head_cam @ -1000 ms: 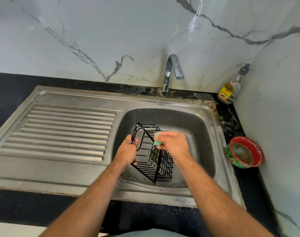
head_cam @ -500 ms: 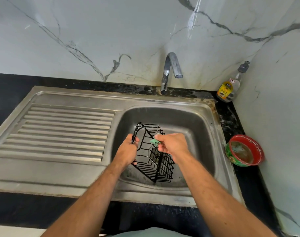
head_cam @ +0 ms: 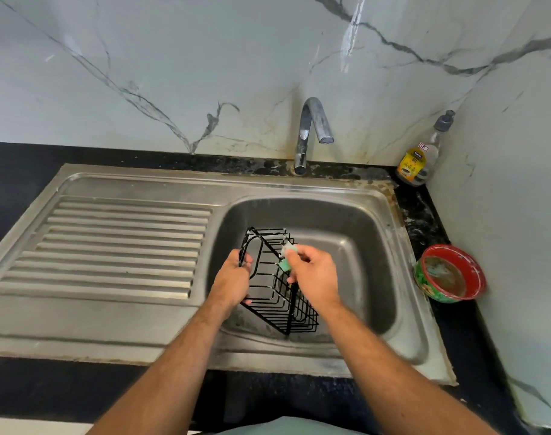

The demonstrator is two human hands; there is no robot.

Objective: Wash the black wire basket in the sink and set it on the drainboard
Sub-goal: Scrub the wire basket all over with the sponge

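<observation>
Your two forearms reach in from the bottom edge over the dark worktop [head_cam: 32, 387] and the front lip of the steel sink [head_cam: 402, 309]. Your left hand [head_cam: 231, 282] grips the black wire basket [head_cam: 269, 296] by the wire rim on its left side, fingers curled round the frame. The basket sits tilted inside the sink bowl, its lower corner down near the front wall of the bowl and its open side turned up toward you. Your right hand [head_cam: 315, 279] pinches a small green sponge [head_cam: 287, 257] and holds it against the wires at the basket's upper right edge.

To the left of the bowl lies the ribbed drainboard [head_cam: 117, 246], part of the same steel unit. On the worktop to the right of the sink stands a round red and green tub [head_cam: 451, 273], just beside the marble side wall. Further back, the curved steel tap [head_cam: 310, 133] rises behind the bowl; you cannot tell whether water is running. In the far right corner stands a pump bottle [head_cam: 420, 155] with a yellow label, against the veined marble wall [head_cam: 173, 73].
</observation>
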